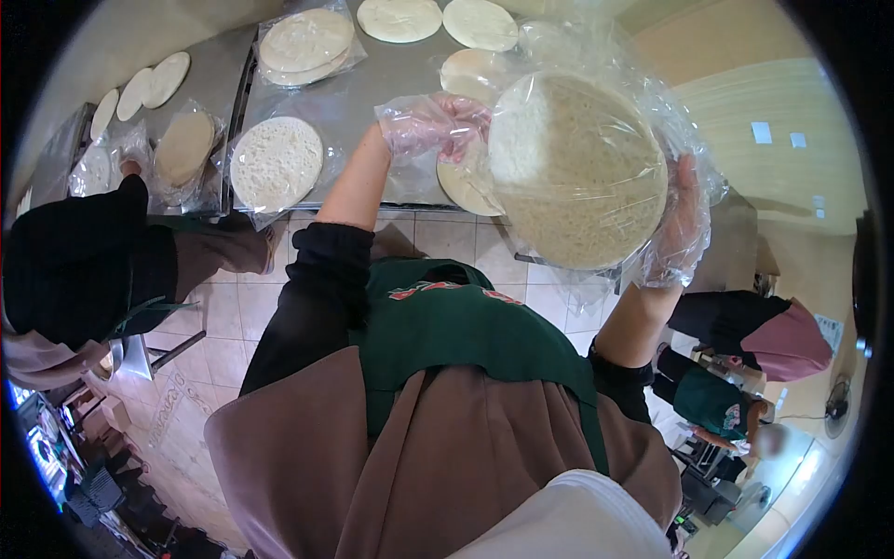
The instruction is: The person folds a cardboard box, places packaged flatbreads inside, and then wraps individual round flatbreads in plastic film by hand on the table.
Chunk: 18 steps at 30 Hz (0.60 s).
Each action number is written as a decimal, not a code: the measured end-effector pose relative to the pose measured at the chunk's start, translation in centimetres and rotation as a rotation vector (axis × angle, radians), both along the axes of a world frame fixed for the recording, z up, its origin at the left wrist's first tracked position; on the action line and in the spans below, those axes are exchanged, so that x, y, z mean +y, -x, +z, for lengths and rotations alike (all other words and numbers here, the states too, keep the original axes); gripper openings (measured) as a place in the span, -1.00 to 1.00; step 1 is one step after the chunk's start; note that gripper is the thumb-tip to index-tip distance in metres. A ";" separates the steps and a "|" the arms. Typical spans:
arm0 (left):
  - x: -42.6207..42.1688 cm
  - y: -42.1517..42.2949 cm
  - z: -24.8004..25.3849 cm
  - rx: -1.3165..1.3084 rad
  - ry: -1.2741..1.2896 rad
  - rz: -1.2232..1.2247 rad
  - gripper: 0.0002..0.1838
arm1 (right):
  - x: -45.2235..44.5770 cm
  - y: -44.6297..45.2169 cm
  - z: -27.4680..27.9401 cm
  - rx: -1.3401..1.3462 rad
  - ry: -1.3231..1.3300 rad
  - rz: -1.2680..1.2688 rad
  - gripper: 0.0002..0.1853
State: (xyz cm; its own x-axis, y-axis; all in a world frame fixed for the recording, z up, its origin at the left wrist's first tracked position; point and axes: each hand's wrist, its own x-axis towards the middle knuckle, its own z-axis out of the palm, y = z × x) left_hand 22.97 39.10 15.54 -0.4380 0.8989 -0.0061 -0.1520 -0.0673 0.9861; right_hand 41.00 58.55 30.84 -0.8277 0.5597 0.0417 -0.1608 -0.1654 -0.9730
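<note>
A large round flatbread [582, 186] in a clear plastic bag [610, 51] is held up above the front edge of the metal table. My right hand [682, 224], in a clear plastic glove, grips the bagged bread along its right side. On the left, my gloved left hand [442, 126] has its fingers curled together at the edge of the bag. Beneath that hand, another flatbread [468, 182] lies partly hidden at the table edge. A further round [473, 74] sits partly behind the bag.
The metal table [372, 93] bears a speckled flatbread [277, 163], bagged rounds [305, 42] and plain rounds [400, 17]. At left, a co-worker [93, 252] reaches toward bagged bread [183, 147] on an adjoining table. Other people [712, 401] are at right.
</note>
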 end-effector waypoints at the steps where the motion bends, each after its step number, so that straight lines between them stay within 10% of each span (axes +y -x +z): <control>1: 0.6 0.3 -0.8 -0.001 -0.001 -0.005 -0.57 | -0.1 -0.1 0.1 -0.004 -0.017 -0.003 -0.54; 8: 2.9 -1.7 -2.5 -0.224 -0.379 0.117 -0.44 | 1.8 0.2 -2.4 -0.009 -0.002 0.079 -0.55; 10: 3.0 -2.5 -1.7 -0.269 -0.303 0.236 -0.39 | 4.0 -0.1 -4.5 -0.078 -1.110 -0.119 -0.55; 12: 2.8 -3.3 0.9 -0.211 0.100 0.261 -0.34 | 5.5 -0.6 -4.5 -0.044 -1.312 -0.138 -0.61; 16: 2.0 -4.8 -2.0 -0.327 0.081 0.277 -0.40 | 6.8 -1.4 -3.4 0.065 -1.731 -0.258 -0.51; 17: 1.6 -5.4 -3.7 -0.510 -0.106 0.287 -0.47 | 6.1 -1.3 -2.7 0.064 -1.729 -0.259 -0.51; 18: 1.2 -5.8 -5.7 -0.693 -0.295 0.293 -0.54 | 4.7 -0.8 -1.5 0.032 -1.008 -0.195 -0.50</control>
State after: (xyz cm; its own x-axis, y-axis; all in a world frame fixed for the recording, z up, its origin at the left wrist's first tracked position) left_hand 28.73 40.35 9.89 -0.6398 0.7551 -0.1430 -0.6579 -0.4420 0.6098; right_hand 41.84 63.21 29.37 -0.7163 0.3767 0.5874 -0.1257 0.7584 -0.6396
